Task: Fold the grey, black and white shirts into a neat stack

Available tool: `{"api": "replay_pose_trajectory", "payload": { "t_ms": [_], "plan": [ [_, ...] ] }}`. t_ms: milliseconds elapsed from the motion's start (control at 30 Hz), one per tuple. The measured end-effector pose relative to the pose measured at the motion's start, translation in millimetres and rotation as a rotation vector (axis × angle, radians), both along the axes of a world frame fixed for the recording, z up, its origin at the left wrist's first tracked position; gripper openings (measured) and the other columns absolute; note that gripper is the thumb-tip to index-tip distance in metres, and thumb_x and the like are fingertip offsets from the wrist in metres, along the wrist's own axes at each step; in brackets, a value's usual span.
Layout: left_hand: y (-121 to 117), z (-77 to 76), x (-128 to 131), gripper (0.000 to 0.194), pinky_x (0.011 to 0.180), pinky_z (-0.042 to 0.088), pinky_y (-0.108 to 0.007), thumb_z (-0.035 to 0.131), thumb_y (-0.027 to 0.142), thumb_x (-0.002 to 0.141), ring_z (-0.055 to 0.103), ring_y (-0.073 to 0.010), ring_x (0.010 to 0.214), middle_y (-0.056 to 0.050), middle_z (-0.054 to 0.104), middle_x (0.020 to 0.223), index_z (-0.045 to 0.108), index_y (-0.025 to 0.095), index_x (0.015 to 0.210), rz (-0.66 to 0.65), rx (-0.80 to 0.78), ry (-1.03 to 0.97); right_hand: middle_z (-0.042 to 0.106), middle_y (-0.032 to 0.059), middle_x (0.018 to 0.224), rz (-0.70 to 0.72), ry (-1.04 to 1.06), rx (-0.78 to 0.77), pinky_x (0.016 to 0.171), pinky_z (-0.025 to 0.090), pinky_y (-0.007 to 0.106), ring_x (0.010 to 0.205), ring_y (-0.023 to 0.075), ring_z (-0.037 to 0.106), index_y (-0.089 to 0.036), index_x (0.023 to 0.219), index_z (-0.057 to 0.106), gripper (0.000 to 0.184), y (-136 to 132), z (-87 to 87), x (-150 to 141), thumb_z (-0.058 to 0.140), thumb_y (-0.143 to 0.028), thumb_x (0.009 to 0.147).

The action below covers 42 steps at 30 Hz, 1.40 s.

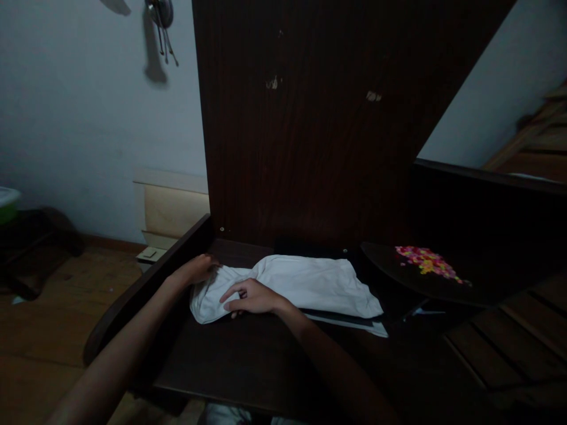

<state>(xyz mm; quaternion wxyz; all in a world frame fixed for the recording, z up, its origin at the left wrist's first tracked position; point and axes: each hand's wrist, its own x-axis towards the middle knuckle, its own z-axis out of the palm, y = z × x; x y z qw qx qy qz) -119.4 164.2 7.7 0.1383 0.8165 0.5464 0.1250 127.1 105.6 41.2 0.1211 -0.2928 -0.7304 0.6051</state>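
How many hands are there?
2: the left hand is at the left end of the white cloth, and the right hand is over its near side. No others show.

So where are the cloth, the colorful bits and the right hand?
Cloth (pixel 308 284): head view, on its wide right-hand part.
Colorful bits (pixel 426 261): head view, mid-pile.
Right hand (pixel 254 296): head view, on the back of the hand.

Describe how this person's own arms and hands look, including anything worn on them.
The left hand and right hand are bare, without gloves. Both forearms look slim, with no sleeves, watch or bracelet visible. The picture is too dim to rule out small rings or markings.
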Motion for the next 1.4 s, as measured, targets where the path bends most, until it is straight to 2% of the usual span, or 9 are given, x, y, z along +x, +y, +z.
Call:
{"api": "replay_pose_trajectory", "payload": {
  "t_ms": [167, 333, 633, 767, 867, 967, 1033, 1233, 1400],
  "plan": [
    [6, 9.0, -6, 0.033, 0.09, 0.047, -0.032, 0.054, 0.014, 0.066, 0.064, -0.0239, 0.098, -0.007, 0.07, 0.096, 0.067, 0.021, 0.096, 0.104, 0.123, -0.118, 0.064, -0.0024, 0.062, 0.015, 0.022, 0.001, 0.059, 0.048, 0.02, 0.06, 0.0113, 0.064, -0.017, 0.103, 0.072, 0.031, 0, 0.1, 3, 0.073, -0.033, 0.077],
    [7, 10.7, -10, 0.052, 0.093, 0.046, -0.036, 0.051, 0.003, 0.057, 0.057, -0.0251, 0.103, -0.007, 0.061, 0.104, 0.061, 0.019, 0.105, 0.044, 0.252, -0.082, 0.064, -0.0023, 0.06, 0.016, 0.038, 0.014, 0.059, 0.047, 0.021, 0.059, 0.0119, 0.063, -0.016, 0.105, 0.071, 0.036, 1, -2.9, 5, 0.074, -0.036, 0.076],
    [7, 16.7, -5, 0.022, 0.085, 0.048, -0.034, 0.044, 0.015, 0.078, 0.061, -0.0223, 0.094, -0.007, 0.064, 0.095, 0.056, 0.021, 0.096, 0.07, 0.278, -0.172, 0.066, -0.0026, 0.061, -0.008, 0.034, 0.036, 0.06, 0.045, 0.021, 0.059, 0.0115, 0.062, -0.019, 0.111, 0.07, 0.036, -2, 6.5, 4, 0.073, -0.034, 0.078],
    [5, 21.8, -1, 0.018, 0.071, 0.048, -0.029, 0.045, 0.023, 0.078, 0.062, -0.0186, 0.071, -0.002, 0.063, 0.078, 0.051, 0.022, 0.095, 0.23, 0.217, -0.286, 0.064, -0.0032, 0.061, -0.004, 0.057, 0.037, 0.059, 0.044, 0.02, 0.058, 0.0105, 0.061, -0.019, 0.111, 0.07, 0.034, -2, 5.6, 3, 0.073, -0.03, 0.079],
    [4, 25.0, 3, 0.02, 0.058, 0.045, -0.027, 0.046, 0.026, 0.075, 0.056, -0.0153, 0.052, 0.005, 0.056, 0.063, 0.047, 0.023, 0.095, 0.46, 0.2, -0.427, 0.065, -0.0025, 0.062, 0.02, 0.058, 0.04, 0.06, 0.044, 0.02, 0.059, 0.0105, 0.061, -0.019, 0.111, 0.07, 0.038, -1, 1.7, 2, 0.074, -0.035, 0.078],
    [6, 26.0, 5, 0.014, 0.049, 0.04, -0.024, 0.045, 0.028, 0.073, 0.049, -0.0124, 0.042, 0.007, 0.051, 0.058, 0.046, 0.023, 0.086, 0.675, 0.239, -0.649, 0.066, -0.0008, 0.066, 0.057, 0.049, 0.003, 0.061, 0.045, 0.022, 0.06, 0.0116, 0.061, -0.017, 0.111, 0.07, 0.046, -1, 0.7, 2, 0.075, -0.044, 0.074],
    [9, 25.8, 6, 0.012, 0.044, 0.037, -0.023, 0.044, 0.03, 0.07, 0.045, -0.0116, 0.038, 0.007, 0.047, 0.054, 0.046, 0.023, 0.079, 0.73, 0.232, -0.83, 0.067, -0.0004, 0.067, 0.085, 0.036, -0.015, 0.063, 0.046, 0.022, 0.062, 0.0119, 0.062, -0.017, 0.111, 0.071, 0.047, -3, 2.8, 4, 0.076, -0.044, 0.073],
    [12, 30.3, 7, 0.02, 0.051, 0.046, -0.027, 0.048, 0.033, 0.054, 0.054, -0.0151, 0.052, -0.001, 0.058, 0.059, 0.057, 0.017, 0.063, 0.625, 0.026, -1.121, 0.067, -0.0016, 0.068, 0.21, -0.05, 0.087, 0.065, 0.043, 0.019, 0.064, 0.01, 0.059, -0.017, 0.117, 0.069, 0.042, -5, 11.3, 7, 0.074, -0.032, 0.078],
    [7, 30.5, 2, 0.038, 0.069, 0.051, -0.03, 0.061, 0.027, 0.047, 0.063, -0.0201, 0.072, -0.003, 0.07, 0.077, 0.068, 0.016, 0.082, 0.514, 0.064, -0.871, 0.061, -0.0037, 0.067, 0.262, -0.114, 0.271, 0.064, 0.041, 0.019, 0.064, 0.0094, 0.053, -0.017, 0.122, 0.067, 0.051, -5, 14.5, 8, 0.077, -0.031, 0.074]
  ]
}}
